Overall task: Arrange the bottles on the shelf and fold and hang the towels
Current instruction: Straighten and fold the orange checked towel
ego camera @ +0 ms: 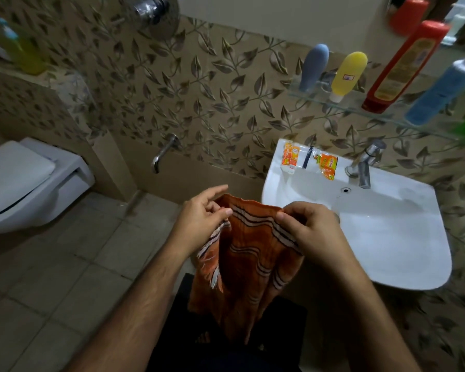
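- A person stood at a bathroom basin (403, 253), holding an orange striped towel (249, 267) up by its top edge in front of the body, just left of the basin.
- The left hand (199, 218) pinched the towel's upper left corner between thumb and fingers, the forefinger stretched out beyond the cloth.
- The right hand (310, 229) gripped the upper right edge, fingers curled over the hem; the rest of the towel hung down in loose folds.
- On the glass shelf (341, 99) above the basin stood a grey-blue bottle (314, 67), a yellow bottle (348, 75), a red bottle (403, 68) and a blue bottle (440, 93).
- Something green at the shelf's far right edge was too blurred to identify.
- Small orange packets (326, 165) lay on the basin's back rim, left of the tap (364, 165).
- A toilet (30, 183) stood well apart to the left.
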`<state>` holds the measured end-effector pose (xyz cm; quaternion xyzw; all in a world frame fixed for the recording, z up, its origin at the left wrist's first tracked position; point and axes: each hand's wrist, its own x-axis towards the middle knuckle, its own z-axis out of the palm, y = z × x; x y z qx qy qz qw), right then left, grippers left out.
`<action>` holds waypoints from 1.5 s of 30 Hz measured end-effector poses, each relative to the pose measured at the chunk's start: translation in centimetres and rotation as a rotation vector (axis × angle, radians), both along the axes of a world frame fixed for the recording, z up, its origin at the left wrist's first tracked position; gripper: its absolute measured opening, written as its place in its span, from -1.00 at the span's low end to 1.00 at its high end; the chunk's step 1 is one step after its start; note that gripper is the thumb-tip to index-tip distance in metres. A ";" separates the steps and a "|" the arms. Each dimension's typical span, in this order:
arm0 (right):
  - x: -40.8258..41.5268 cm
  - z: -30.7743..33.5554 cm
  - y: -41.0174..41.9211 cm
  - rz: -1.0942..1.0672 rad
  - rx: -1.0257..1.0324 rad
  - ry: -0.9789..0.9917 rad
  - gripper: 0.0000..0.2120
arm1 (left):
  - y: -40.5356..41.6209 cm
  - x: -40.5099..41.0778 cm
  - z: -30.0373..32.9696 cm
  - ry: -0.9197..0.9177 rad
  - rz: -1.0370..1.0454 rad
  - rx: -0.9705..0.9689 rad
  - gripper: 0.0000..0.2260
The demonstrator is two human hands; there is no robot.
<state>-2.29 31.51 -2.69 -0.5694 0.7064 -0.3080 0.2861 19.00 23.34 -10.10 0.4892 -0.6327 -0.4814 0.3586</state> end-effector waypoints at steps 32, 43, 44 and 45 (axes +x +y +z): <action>-1.3 0.7 1.6 0.157 0.099 -0.340 -0.78 | -1.9 -0.1 2.2 -0.051 0.023 -0.081 -0.85; 2.6 -0.5 -0.7 0.101 -0.009 0.017 -0.88 | 1.0 -0.8 3.0 0.163 -0.276 0.092 -0.60; 2.9 -0.5 -0.8 0.118 -0.002 0.031 -0.88 | 1.0 -0.8 3.1 0.176 -0.315 0.114 -0.57; 3.1 -0.4 -0.9 0.147 0.006 0.026 -0.88 | 1.0 -0.8 3.3 0.185 -0.358 0.137 -0.56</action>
